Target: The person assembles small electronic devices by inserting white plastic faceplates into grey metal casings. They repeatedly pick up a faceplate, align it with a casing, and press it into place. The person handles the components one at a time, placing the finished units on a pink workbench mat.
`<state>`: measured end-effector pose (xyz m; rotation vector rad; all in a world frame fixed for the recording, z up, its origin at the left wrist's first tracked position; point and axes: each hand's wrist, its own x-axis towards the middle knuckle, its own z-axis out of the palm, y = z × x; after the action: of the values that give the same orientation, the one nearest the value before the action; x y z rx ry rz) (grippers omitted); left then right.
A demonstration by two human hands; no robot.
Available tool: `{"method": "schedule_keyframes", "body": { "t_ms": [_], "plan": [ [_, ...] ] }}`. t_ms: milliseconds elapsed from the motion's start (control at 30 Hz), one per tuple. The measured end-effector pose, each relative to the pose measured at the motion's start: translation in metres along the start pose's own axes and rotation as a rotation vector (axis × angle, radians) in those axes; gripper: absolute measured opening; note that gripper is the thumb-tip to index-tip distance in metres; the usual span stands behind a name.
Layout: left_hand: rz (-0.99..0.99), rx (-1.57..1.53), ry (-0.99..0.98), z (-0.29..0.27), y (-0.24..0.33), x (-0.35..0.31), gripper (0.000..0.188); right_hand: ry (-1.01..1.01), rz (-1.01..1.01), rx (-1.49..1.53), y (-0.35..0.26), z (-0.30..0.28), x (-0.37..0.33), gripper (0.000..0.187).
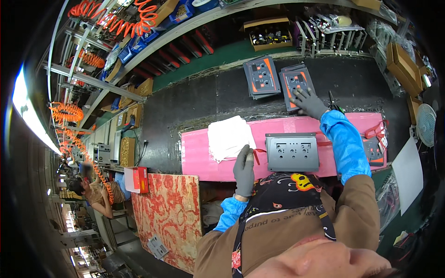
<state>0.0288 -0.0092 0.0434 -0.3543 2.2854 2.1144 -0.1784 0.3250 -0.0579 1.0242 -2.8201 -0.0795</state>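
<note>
My right hand (309, 103), in a grey glove, reaches out over the near end of a stack of dark panels with orange trim (296, 79). Its fingers are spread; whether they press on the top panel I cannot tell. A second stack of similar panels (262, 76) lies just left of it. My left hand (244, 172), also gloved, hovers beside a pile of white sheets (230, 137) with its fingers stretched out and nothing held. Between my hands, close to my body, a bent grey metal plate with cut-outs (292, 152) rests on the pink padded mat (197, 155).
A dark-handled tool (334, 103) lies beyond my right forearm. Another panel (373, 150) sits at the mat's right end. Boxes of parts (269, 34) stand at the back. A red-patterned board (169, 213) is at left, with a red and white box (137, 180). Farther left sits a co-worker (99, 194).
</note>
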Motion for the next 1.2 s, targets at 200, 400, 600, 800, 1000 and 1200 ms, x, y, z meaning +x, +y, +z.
{"method": "schedule_keyframes", "body": {
  "t_ms": [200, 400, 600, 800, 1000, 1200],
  "plan": [
    [0.054, 0.125, -0.063, 0.018, 0.003, 0.013, 0.04, 0.093, 0.352, -0.068, 0.015, -0.025, -0.023, 0.067],
    [0.089, 0.243, 0.141, 0.011, 0.027, 0.0, 0.042, 0.869, 1.013, 0.214, -0.02, -0.103, -0.161, 0.044],
    [0.227, 0.302, 0.227, 0.005, 0.044, -0.008, 0.042, 0.164, 1.14, 0.024, -0.131, -0.053, -0.267, 0.062],
    [0.28, 0.295, 0.027, 0.035, 0.057, -0.003, 0.042, -0.303, 1.229, 0.039, -0.183, -0.047, -0.263, 0.075],
    [0.207, 0.191, -0.116, 0.047, 0.054, -0.009, 0.045, -0.191, 1.158, -0.02, -0.2, 0.014, -0.29, 0.055],
    [0.156, 0.096, -0.17, 0.048, 0.045, -0.014, 0.044, -0.222, 1.357, 0.385, -0.185, -0.008, -0.289, 0.055]
  ]
}}
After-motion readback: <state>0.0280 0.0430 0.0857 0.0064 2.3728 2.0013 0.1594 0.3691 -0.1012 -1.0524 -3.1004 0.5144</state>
